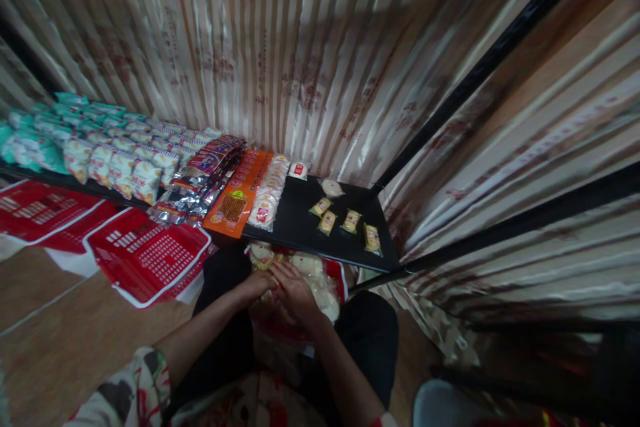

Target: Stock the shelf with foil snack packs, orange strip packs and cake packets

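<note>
My left hand [257, 285] and my right hand [296, 292] meet over a red basket [343, 280] between my knees. The fingers of my right hand stretch toward the left hand and lie across its fingertips. Most of my left fingers are hidden there, and I cannot make out whether they hold anything. Round white crackers in clear wrappers [324, 288] fill the basket around my hands. Just beyond, on a black shelf [305, 220], lie several small yellow packets [351, 221] and a round wrapped cracker [331, 187].
Left along the shelf stand a row of wrapped crackers [267, 197], an orange package [243, 190], dark shiny packets [207, 170], white bags [123, 170] and green bags [40, 143]. Red baskets [150, 257] sit below. Black poles [450, 113] and a striped curtain [300, 47] border the shelf.
</note>
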{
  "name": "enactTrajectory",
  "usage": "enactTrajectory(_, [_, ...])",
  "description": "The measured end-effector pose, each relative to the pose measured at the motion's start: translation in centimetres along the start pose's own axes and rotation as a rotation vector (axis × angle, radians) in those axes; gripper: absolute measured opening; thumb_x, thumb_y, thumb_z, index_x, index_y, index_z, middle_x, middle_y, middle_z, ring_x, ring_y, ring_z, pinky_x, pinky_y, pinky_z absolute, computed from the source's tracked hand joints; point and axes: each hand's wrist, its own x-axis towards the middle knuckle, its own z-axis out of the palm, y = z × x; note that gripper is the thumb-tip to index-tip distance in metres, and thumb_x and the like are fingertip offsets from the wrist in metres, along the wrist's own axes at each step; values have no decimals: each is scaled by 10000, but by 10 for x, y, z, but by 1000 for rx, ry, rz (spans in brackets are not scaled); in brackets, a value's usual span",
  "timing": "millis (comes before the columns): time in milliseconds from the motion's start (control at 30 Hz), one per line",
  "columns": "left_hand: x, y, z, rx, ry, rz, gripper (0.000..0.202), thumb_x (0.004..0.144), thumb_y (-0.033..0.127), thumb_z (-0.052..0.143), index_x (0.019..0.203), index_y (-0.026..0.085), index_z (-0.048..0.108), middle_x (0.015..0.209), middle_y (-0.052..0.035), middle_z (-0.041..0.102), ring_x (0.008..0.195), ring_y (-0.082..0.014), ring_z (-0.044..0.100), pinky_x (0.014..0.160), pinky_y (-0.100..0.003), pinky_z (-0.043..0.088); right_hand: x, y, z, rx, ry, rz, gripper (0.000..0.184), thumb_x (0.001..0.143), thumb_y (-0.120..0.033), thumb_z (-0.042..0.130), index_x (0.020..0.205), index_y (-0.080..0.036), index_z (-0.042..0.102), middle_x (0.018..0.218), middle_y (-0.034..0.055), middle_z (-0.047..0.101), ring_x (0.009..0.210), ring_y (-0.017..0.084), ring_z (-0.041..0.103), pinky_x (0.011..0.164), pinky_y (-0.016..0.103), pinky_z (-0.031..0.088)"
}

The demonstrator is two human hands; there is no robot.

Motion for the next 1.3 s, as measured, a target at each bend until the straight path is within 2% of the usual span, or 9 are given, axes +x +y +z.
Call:
enactTrajectory(100, [-2, 12, -1, 142, -95, 27, 90, 536, 98, 596, 525, 172, 647, 518, 13, 592, 669, -197, 563, 699, -285, 411, 0, -6, -10, -38, -67, 1, 503, 756, -104, 466, 1252, -181, 505, 1242, 76, 561, 1170, 191, 461, 1042, 331, 279])
enactTrajectory(233, [-8, 25, -4, 277, -213, 52, 89, 612, 235, 618, 624, 169, 676, 593, 5, 622, 655, -174, 554, 677, -267, 403, -4, -6, -16, -51, -51, 111, 469, 758, -150, 506, 1221, -218, 537, 1143, 76, 602, 1095, 212, 499, 981, 319, 329])
enactTrajectory(500, [3, 33, -15, 160, -221, 83, 335, 626, 404, 669, 829, 138, 676, 758, -26, 661, 702, -149, 560, 666, -239, 397, -14, 4, -20, 195, 122, 316, 273, 752, -293, 546, 992, -209, 646, 977, 59, 624, 899, 188, 570, 819, 281, 403])
enactTrajectory(667, [4, 44, -12, 60, -157, 91, 415, 585, 403, 713, 892, 129, 654, 826, -41, 668, 745, -150, 576, 698, -249, 408, -9, 16, -9, 473, 305, 387, 236, 708, -353, 573, 857, -182, 640, 821, 35, 640, 750, 177, 563, 707, 276, 424])
enactTrajectory(800, [-2, 53, -4, -66, -109, 73, 464, 554, 352, 741, 950, 147, 614, 861, -37, 661, 748, -140, 585, 666, -236, 420, 0, 19, -8, 790, 361, 434, 278, 666, -434, 616, 782, -181, 614, 706, 12, 625, 642, 156, 550, 605, 256, 427])
enactTrajectory(933, [-1, 57, 4, -110, -36, 113, 366, 555, 339, 729, 826, 132, 595, 729, -11, 636, 620, -99, 555, 572, -202, 397, 10, 15, -12, 948, 394, 468, 362, 617, -523, 649, 732, -185, 591, 660, 8, 612, 601, 151, 549, 541, 243, 419])
enactTrajectory(1133, [9, 61, 10, -19, 79, 128, 212, 601, 297, 667, 686, 148, 542, 542, 57, 533, 482, -65, 465, 486, -182, 341, 20, 15, -15, 976, 365, 509, 436, 650, -588, 580, 810, -183, 594, 682, 12, 613, 572, 144, 545, 476, 224, 382])
enactTrajectory(1300, [22, 74, 10, 202, 192, 239, 134, 647, 267, 612, 695, 152, 563, 574, 49, 541, 556, -93, 503, 525, -191, 371, 28, 13, -32, 695, 374, 434, 391, 725, -537, 499, 789, -172, 624, 667, 14, 614, 612, 147, 550, 553, 230, 406])
